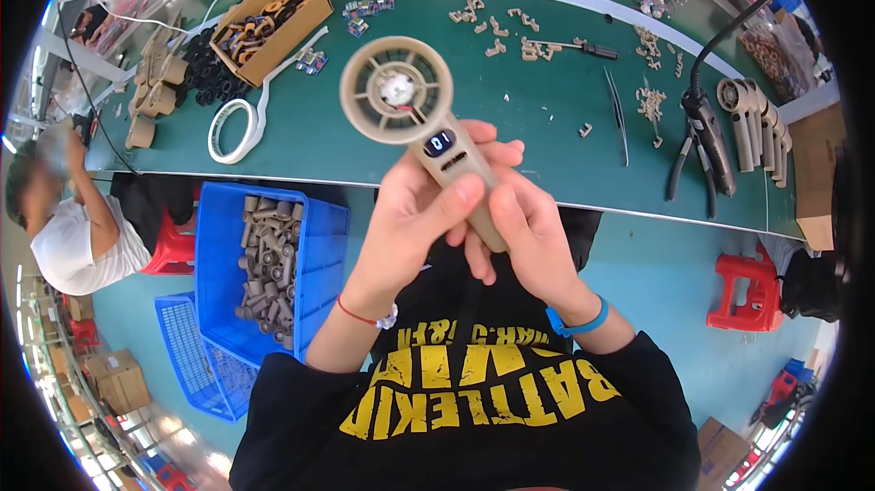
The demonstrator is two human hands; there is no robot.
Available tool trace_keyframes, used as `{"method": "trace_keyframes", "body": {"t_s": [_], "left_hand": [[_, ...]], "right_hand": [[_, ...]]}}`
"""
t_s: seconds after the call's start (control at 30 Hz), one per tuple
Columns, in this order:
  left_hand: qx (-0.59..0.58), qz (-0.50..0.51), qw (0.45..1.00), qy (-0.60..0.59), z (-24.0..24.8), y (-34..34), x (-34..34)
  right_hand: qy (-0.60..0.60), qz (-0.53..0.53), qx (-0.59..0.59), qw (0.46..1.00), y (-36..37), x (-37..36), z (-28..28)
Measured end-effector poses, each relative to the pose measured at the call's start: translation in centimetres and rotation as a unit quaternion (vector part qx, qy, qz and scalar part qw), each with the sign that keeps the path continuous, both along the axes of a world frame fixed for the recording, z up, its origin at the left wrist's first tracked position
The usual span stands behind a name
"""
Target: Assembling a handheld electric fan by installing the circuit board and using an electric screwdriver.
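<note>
Beige plastic handheld fan [444, 155] is held between both my hands above the near edge of the green bench [547, 140], head tilted away to the left. My left hand [415, 204] pinches the handle, thumb on its front just below the small dark display [439, 143]; my right hand [529, 217] presses its thumb along the lower handle, fingers curled behind. Display is lit, so I judge the wiring connected and the handle put together; whether it is fastened, I cannot tell. The round head shows a white hub [397, 90] inside spokes but no blades, so blades and cover are probably left. Right of my grip: silver tweezers [617, 117], then a row of beige round-headed fan bodies [752, 131]. Below left: a blue plastic crate [319, 254] holding many grey-beige fan parts [264, 263].
</note>
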State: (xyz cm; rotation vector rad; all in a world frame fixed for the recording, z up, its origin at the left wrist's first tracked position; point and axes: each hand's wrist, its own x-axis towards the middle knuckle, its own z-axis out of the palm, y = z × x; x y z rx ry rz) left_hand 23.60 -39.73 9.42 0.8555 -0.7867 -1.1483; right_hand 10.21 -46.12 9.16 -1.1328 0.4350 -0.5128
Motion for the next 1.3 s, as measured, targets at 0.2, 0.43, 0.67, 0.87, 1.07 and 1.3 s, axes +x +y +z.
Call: {"method": "trace_keyframes", "body": {"t_s": [0.2,0.43,0.67,0.87,1.07,1.3], "left_hand": [[-0.045,-0.046,0.997,0.049,-1.1,0.2,0.5],[-0.126,-0.084,0.972,0.179,-2.7,0.2,0.6],[-0.155,-0.082,0.949,0.262,-3.1,-0.6,0.1],[-0.076,0.062,0.995,-0.034,-0.8,1.0,1.2],[-0.022,0.037,0.998,0.047,-0.6,1.3,0.3],[0.035,0.027,0.997,0.063,-1.0,1.4,-0.5]], "right_hand": [[0.004,0.034,-0.004,0.999,0.6,-0.9,0.6],[0.047,-0.036,-0.274,0.96,1.5,-1.0,0.3],[0.103,-0.085,-0.29,0.948,1.8,-0.8,0.7],[0.155,-0.138,-0.385,0.899,-4.3,-4.0,-0.4],[0.333,-0.259,-0.65,0.633,-10.1,-6.1,-2.0],[0.295,-0.198,-0.487,0.798,-9.0,-4.7,-0.8]]}}
